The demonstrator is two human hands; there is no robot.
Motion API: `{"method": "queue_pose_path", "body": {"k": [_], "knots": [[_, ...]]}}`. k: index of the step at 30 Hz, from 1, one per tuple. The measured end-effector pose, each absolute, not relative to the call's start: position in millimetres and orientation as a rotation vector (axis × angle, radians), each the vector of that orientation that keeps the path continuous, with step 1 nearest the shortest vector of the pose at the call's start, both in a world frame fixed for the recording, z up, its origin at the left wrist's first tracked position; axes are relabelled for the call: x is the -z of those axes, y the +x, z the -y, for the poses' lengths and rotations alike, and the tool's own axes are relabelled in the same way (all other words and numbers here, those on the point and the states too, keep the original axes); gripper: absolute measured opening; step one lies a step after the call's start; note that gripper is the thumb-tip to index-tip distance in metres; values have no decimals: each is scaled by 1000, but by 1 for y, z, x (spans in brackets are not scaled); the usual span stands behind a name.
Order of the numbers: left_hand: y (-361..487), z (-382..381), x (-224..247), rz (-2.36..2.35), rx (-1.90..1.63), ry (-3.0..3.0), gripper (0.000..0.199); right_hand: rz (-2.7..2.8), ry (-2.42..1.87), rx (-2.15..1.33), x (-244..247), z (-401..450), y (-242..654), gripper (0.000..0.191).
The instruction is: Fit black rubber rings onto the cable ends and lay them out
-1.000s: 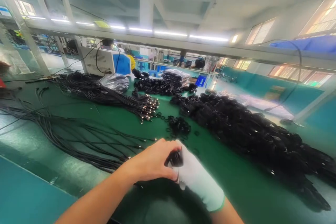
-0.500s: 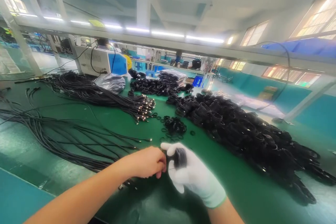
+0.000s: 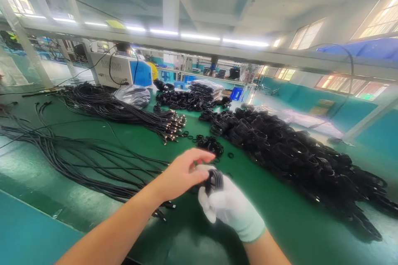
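My right hand [image 3: 234,209], in a white glove, is closed around a small coil of black cable [image 3: 218,180], its loops stacked side by side. Bare and just left of the coil is my left hand [image 3: 180,174]. Its thumb reaches the coil's near-left side, while the index finger stretches out above, apart from the thumb; the other fingers are mostly hidden. Beyond the hands lies a small heap of black rings [image 3: 211,145]. Loose black cables [image 3: 93,169] spread over the green mat at left, some ends showing beside my left forearm.
A large pile of coiled black cables [image 3: 280,149] runs along the right. At back left lies a bundle of straight cables [image 3: 124,109] with metal ends, near a clear plastic bag [image 3: 133,96] and a white-and-blue machine [image 3: 121,69]. A shelf beam [image 3: 186,45] crosses above the table.
My left hand has moved up and right to the coil, going from curled fingers to spread thumb and index finger. My right hand keeps its hold on the coil.
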State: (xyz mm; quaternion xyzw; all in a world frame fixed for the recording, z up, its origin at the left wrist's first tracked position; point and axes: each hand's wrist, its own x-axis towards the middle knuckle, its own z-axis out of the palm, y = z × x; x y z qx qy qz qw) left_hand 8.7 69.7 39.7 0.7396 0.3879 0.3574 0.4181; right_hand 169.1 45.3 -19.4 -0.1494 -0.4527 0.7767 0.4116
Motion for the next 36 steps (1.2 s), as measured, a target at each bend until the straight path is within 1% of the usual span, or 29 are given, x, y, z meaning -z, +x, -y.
{"method": "queue_pose_path", "body": {"k": [2,4,5,6,8,10,11,14,15,17,20,24,26,32,36], "knots": [[10,-72,-40,-926,-859,1980,28,1092,-312,-2028,24,-45,170,44],[10,-77,-40,-946,-873,1984,23,965,-292,-2034,27,-45,169,33],[8,-80,-40,-957,-868,1956,24,880,-302,-2034,27,-45,168,31],[5,-84,-39,-942,-839,1925,28,797,-316,-2050,27,-45,167,33],[-1,-91,-38,-822,-732,1853,35,677,-327,-2139,25,-46,164,41],[-5,-96,-35,-711,-647,1771,34,675,-354,-2228,23,-46,161,51],[-5,-98,-34,-710,-629,1758,32,719,-391,-2217,22,-46,161,52],[-1,-98,-31,-922,-661,1857,28,990,-593,-1955,22,-48,162,39],[2,-96,-31,-1010,-698,1904,28,1066,-649,-1854,21,-48,163,38],[5,-91,-30,-1140,-813,1941,26,1136,-702,-1763,21,-49,166,45],[6,-80,-26,-1223,-912,1814,26,1115,-675,-1789,19,-50,169,50],[8,-63,-14,-1125,-766,1520,18,1156,-684,-1777,14,-50,167,47],[10,-58,-9,-1072,-777,1420,14,1170,-674,-1784,12,-48,164,46],[11,-54,-9,-883,-807,1307,9,1119,-580,-1886,11,-42,160,41],[9,-54,-8,-825,-840,1249,7,1101,-617,-1839,16,-44,157,43]]}}
